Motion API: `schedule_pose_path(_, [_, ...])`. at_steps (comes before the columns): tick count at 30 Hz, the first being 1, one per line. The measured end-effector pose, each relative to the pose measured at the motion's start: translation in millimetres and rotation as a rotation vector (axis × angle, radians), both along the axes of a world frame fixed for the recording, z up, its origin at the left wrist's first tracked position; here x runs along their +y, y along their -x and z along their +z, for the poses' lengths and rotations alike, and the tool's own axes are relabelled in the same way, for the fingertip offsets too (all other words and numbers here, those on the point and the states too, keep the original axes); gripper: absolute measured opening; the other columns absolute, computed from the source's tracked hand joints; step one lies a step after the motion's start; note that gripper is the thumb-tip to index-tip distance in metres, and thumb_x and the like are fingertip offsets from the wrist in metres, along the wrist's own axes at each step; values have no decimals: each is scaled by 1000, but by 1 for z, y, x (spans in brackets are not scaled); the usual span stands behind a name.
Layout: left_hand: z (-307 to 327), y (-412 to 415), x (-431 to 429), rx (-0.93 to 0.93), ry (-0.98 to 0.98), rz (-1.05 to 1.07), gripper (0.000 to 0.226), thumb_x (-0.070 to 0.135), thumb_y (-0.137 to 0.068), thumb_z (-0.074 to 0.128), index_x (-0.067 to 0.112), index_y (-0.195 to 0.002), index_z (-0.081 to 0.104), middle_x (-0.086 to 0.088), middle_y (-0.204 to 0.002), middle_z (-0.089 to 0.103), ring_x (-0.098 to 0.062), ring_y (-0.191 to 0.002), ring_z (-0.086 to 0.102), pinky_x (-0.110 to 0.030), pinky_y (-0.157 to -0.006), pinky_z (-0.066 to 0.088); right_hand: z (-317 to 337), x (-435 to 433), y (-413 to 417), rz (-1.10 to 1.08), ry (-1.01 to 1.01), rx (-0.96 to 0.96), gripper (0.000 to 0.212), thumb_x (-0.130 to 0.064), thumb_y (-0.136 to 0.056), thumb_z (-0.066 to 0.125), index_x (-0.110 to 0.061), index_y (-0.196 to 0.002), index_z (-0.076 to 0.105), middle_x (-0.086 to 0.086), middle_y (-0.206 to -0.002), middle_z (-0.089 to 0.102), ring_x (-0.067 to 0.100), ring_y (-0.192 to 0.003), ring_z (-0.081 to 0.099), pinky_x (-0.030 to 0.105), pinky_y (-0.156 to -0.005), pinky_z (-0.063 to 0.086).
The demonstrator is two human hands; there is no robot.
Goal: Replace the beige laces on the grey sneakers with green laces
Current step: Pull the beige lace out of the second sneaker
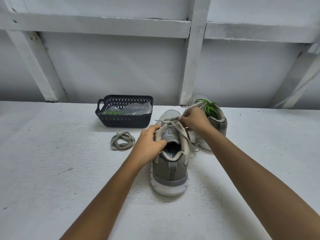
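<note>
Beige lace (185, 138) pinched in right grip (195, 120), left grip (149, 144) clasping grey sneaker (170, 168)

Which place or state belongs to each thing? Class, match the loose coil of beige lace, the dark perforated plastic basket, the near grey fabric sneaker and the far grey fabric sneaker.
Things
1. loose coil of beige lace
2. dark perforated plastic basket
3. near grey fabric sneaker
4. far grey fabric sneaker

Places or states
A. laced in green
B. gripped by the left hand, while the right hand pinches its threaded beige lace
C. lies on the white surface, left of the near sneaker
D. holds a clear plastic bag

Pairs: 1-C, 2-D, 3-B, 4-A
</note>
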State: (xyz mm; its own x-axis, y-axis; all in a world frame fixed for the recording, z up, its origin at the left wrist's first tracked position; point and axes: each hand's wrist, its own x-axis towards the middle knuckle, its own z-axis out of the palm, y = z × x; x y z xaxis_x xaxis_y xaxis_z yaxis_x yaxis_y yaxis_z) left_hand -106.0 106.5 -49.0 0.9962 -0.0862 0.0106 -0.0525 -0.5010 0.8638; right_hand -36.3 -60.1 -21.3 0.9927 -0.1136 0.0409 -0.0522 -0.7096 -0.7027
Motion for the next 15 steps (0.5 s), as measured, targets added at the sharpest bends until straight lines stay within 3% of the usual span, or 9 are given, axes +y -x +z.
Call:
schedule_pose_path(4, [-1,0,0,-6,12,1,52,16,-81,59,24,-132,48,-5,-125,52,-18,-100,60,-34,-86,49,16,-9,-3,-122,-242,-117,20,-9,-95,52,2,-81,62,19,-74,64,26,-61,65,44,-69,59])
schedule_pose_path(7, [-1,0,0,-12,19,2,52,14,-82,58,23,-132,47,-3,-124,53,-15,-96,61,-26,-77,47,30,-16,-1,-209,-419,-218,28,-10,-97,47,-3,-71,54,12,-67,59,17,-52,60,36,-60,57])
schedule_pose_path(9, [-2,-1,0,-18,8,4,52,15,-82,59,24,-132,48,-4,-125,53,-16,-99,60,-29,-82,48,36,-19,5,-226,-457,-277,32,-12,-97,50,-5,-66,51,11,-62,58,12,-42,59,30,-47,55])
schedule_pose_path(11, [-2,-2,0,-17,-10,2,52,17,-82,59,25,-132,48,-4,-125,53,-17,-100,60,-32,-86,48,37,-20,16,-184,-433,-254,36,-19,-95,56,-7,-61,49,13,-60,58,15,-40,57,28,-39,51])
schedule_pose_path(15, [1,-3,2,-30,-93,-32,45,27,-86,59,25,-130,49,-3,-123,53,-16,-102,58,-31,-86,46,29,-15,48,-31,-155,-116,32,-30,-94,56,-8,-71,54,5,-56,60,13,-43,52,18,-38,42])
